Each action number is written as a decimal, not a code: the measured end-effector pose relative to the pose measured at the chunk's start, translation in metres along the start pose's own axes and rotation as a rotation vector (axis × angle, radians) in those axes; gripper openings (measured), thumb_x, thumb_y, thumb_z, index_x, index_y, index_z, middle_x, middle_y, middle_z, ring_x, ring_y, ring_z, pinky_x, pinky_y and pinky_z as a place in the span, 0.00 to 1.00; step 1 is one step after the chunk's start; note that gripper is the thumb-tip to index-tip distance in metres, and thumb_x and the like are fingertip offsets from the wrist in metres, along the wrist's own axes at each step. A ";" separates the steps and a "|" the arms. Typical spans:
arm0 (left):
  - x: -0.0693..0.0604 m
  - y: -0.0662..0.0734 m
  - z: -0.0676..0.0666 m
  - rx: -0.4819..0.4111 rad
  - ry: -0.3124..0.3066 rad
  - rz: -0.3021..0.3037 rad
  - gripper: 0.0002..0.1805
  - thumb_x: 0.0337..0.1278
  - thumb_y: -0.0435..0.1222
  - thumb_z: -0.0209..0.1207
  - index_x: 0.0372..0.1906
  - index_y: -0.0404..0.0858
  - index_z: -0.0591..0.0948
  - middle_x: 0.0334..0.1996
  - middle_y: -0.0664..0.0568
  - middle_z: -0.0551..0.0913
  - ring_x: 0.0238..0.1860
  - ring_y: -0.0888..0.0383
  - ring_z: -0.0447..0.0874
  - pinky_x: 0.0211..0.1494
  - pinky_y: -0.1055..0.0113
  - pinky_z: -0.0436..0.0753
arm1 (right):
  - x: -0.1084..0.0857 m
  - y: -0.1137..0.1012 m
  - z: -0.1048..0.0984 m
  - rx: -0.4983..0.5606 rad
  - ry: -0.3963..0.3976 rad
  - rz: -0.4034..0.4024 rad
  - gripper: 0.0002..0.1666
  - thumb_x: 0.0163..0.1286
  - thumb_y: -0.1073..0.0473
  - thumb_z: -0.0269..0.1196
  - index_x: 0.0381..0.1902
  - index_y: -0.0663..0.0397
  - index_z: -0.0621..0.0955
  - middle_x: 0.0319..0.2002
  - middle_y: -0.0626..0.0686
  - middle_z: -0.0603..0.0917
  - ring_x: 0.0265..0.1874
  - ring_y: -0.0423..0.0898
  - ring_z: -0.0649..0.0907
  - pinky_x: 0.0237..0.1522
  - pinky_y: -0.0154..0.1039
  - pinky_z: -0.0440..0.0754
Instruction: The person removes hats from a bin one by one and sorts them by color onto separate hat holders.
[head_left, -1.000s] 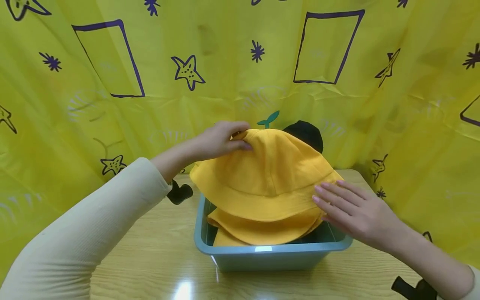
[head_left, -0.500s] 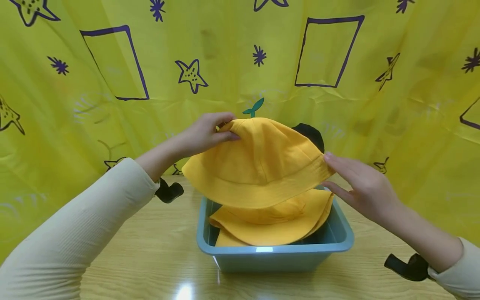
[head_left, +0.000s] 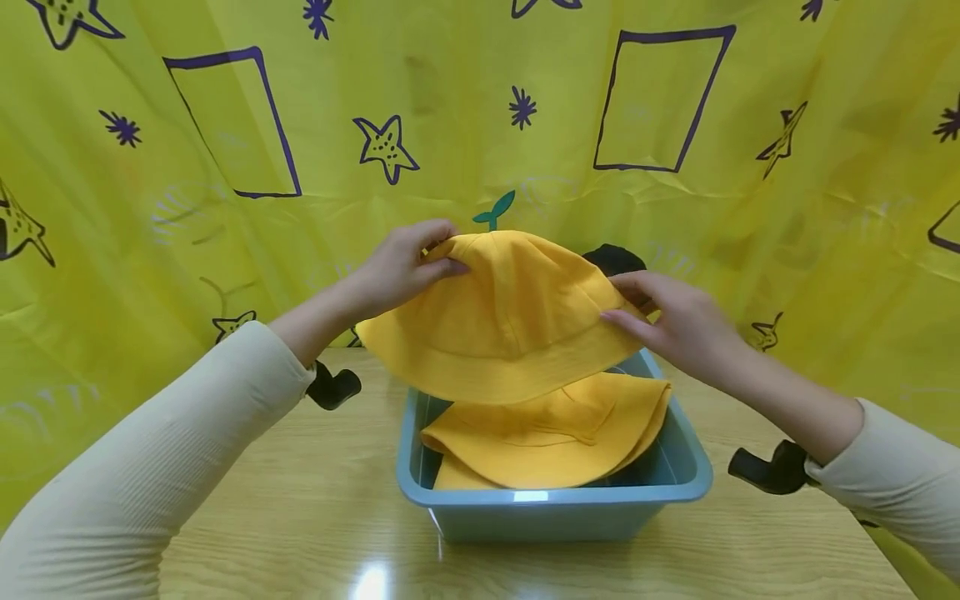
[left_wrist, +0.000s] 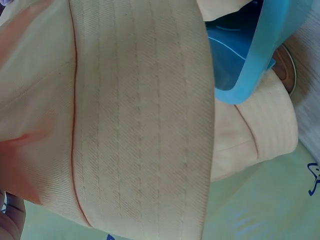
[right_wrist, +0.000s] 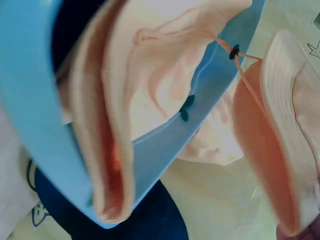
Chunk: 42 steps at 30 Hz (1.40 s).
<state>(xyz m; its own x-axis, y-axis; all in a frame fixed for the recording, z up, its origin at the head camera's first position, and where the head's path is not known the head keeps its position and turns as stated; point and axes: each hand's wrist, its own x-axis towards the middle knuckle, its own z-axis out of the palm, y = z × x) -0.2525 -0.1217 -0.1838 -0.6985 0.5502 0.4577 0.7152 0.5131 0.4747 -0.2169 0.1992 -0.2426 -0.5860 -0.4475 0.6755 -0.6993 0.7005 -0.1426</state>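
Observation:
A yellow bucket hat [head_left: 495, 317] with a green sprout on its crown is held tilted above a blue-grey plastic basin [head_left: 555, 497]. My left hand [head_left: 408, 262] pinches the crown on its left side, thumb in front. On the right, my right hand [head_left: 675, 321] pinches the brim, thumb in front and fingers behind. More yellow hats [head_left: 547, 442] lie stacked in the basin. The held hat's brim [left_wrist: 145, 120] fills much of the left wrist view. A drawstring with a black cord lock [right_wrist: 234, 52] hangs by the held hat in the right wrist view.
Behind the basin stands a black rounded item [head_left: 613, 259], partly hidden. Another pale-looking hat [left_wrist: 260, 130] lies beyond the basin in the left wrist view. A wooden table [head_left: 300, 500] carries the basin, with a yellow patterned curtain [head_left: 465, 100] behind.
The held hat has risen and shifted left, uncovering the stacked hats. My right hand has gone from straight fingers at the brim to pinching it; my left hand keeps its hold.

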 end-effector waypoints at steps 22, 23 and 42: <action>-0.049 -0.058 0.009 0.080 0.374 0.154 0.32 0.38 0.24 0.71 0.53 0.25 0.72 0.43 0.37 0.79 0.41 0.47 0.79 0.46 0.63 0.79 | 0.033 -0.004 -0.008 0.412 0.300 0.188 0.02 0.61 0.74 0.62 0.32 0.72 0.79 0.23 0.37 0.77 0.21 0.33 0.74 0.23 0.22 0.72; -0.055 -0.064 0.009 0.114 0.372 0.157 0.32 0.37 0.24 0.72 0.54 0.24 0.72 0.43 0.37 0.79 0.41 0.46 0.79 0.47 0.63 0.79 | 0.034 -0.004 -0.010 0.415 0.302 0.185 0.02 0.61 0.74 0.62 0.31 0.72 0.79 0.23 0.37 0.77 0.20 0.33 0.74 0.22 0.22 0.72; -0.031 -0.113 0.042 0.268 0.177 0.082 0.49 0.45 0.31 0.70 0.69 0.27 0.53 0.54 0.31 0.73 0.54 0.38 0.76 0.56 0.49 0.77 | 0.045 -0.003 -0.029 0.462 0.244 0.302 0.02 0.64 0.65 0.63 0.33 0.59 0.81 0.25 0.40 0.81 0.20 0.34 0.78 0.21 0.24 0.75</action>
<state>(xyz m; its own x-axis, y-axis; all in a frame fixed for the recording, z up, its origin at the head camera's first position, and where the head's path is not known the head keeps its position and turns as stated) -0.3106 -0.1685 -0.2833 -0.6150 0.4864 0.6207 0.7344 0.6398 0.2264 -0.2293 0.1932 -0.1911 -0.7138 -0.0877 0.6948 -0.6541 0.4380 -0.6167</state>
